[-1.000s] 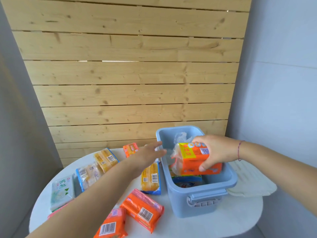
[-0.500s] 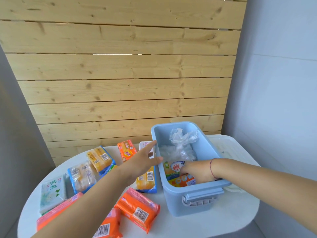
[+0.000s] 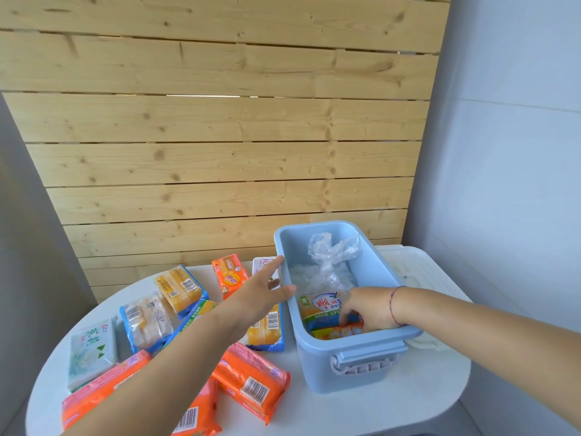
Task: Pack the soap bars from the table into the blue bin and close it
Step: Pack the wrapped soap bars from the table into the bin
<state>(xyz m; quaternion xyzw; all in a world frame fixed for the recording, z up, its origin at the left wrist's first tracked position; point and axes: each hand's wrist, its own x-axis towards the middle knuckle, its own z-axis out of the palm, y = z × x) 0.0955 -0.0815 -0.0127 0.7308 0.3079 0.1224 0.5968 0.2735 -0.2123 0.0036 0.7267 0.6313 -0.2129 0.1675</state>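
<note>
Orange soap pack [image 3: 339, 333] now down inside blue bin [image 3: 317, 363]

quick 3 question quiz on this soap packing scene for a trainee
1. True or false: the blue bin has its lid on.
2. Which hand is down in the bin, fingers curled on the orange soap pack? A) the left hand B) the right hand
3. Fill in: the crumpled clear plastic bag sits at the bin's ____ end, away from the person.

Key: 1 false; 2 B; 3 far
</note>
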